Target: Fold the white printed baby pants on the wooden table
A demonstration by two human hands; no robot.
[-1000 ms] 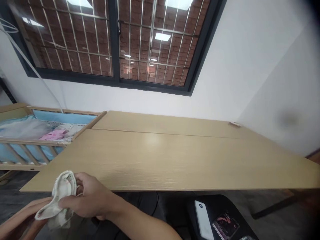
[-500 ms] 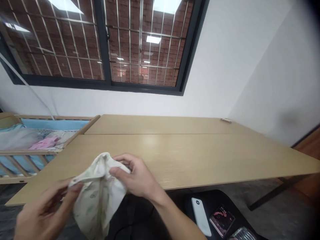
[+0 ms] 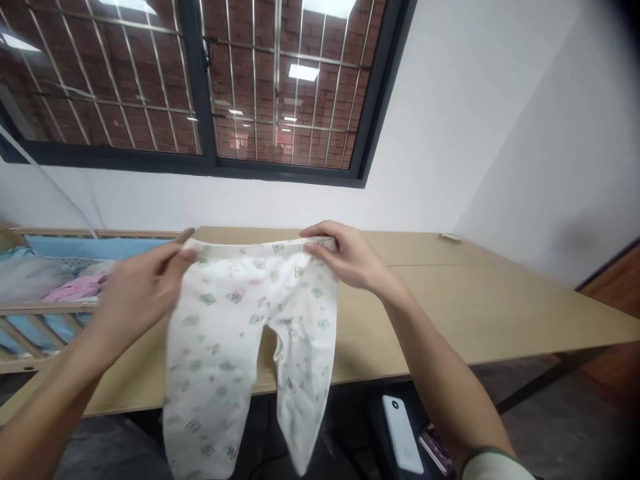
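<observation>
A pair of white baby trousers (image 3: 245, 333) with small green prints hangs spread out in the air in front of me, both legs dangling past the near edge of the wooden table (image 3: 475, 300). My left hand (image 3: 143, 287) pinches the left end of the waistband. My right hand (image 3: 345, 257) pinches the right end. Between the two hands the waistband is pulled straight.
A wooden baby cot (image 3: 55, 293) with blue padding and pink cloth stands left of the table. On a dark seat below the table edge lie a white phone (image 3: 403, 433) and a second device (image 3: 435, 450). A barred window fills the wall behind.
The bunched cloth was lifted from below the table edge and pulled open. My hands moved up and apart, so the trousers now hang full length.
</observation>
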